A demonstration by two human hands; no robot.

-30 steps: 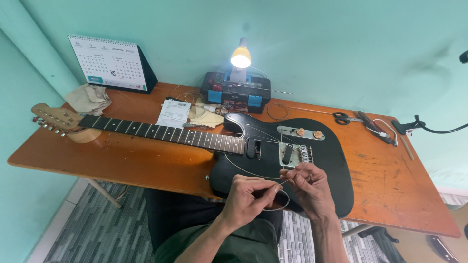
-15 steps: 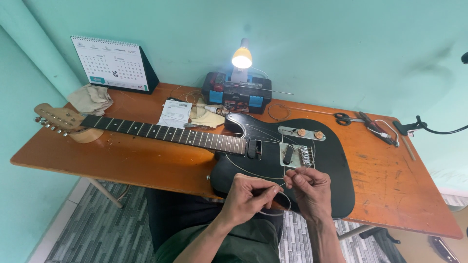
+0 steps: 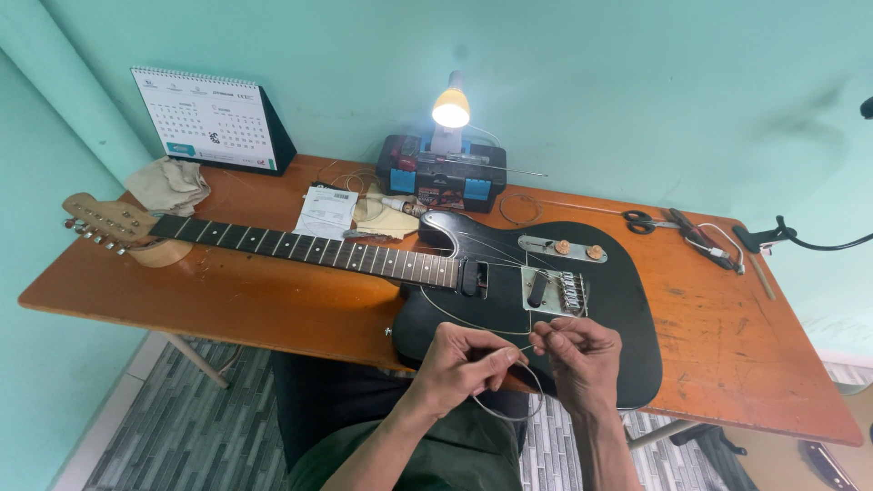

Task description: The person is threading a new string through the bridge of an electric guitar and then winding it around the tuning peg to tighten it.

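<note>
One long orange-brown wooden table [image 3: 227, 300] fills the view, scuffed at its right end and set against a plain turquoise wall [image 3: 637, 82]; grey plank flooring [image 3: 164, 436] shows beneath it. Across the table lies a black solid-body electric guitar [image 3: 618, 309], its dark fretted neck [image 3: 300, 247] running toward nine o'clock to a pale wooden headstock [image 3: 105, 218] propped on a round wooden block [image 3: 162, 253]. At eleven o'clock stands a white desk calendar with a black back [image 3: 205, 118], a crumpled beige cloth [image 3: 166, 185] beside it. At twelve o'clock sits a black toolbox with blue latches [image 3: 443, 173], and a small lit lamp [image 3: 451, 107] stands behind it. A white printed paper slip [image 3: 326, 212] and a yellowish cloth [image 3: 384, 218] lie between toolbox and neck. At two o'clock rest black-handled scissors [image 3: 641, 221] and dark pliers [image 3: 705, 245].

At six o'clock, over the guitar's lower edge, the left hand [image 3: 459, 364] and right hand [image 3: 582, 355] are each closed in a pinch on a thin coiled metal guitar string [image 3: 509, 405], whose loop hangs between and below them.
</note>
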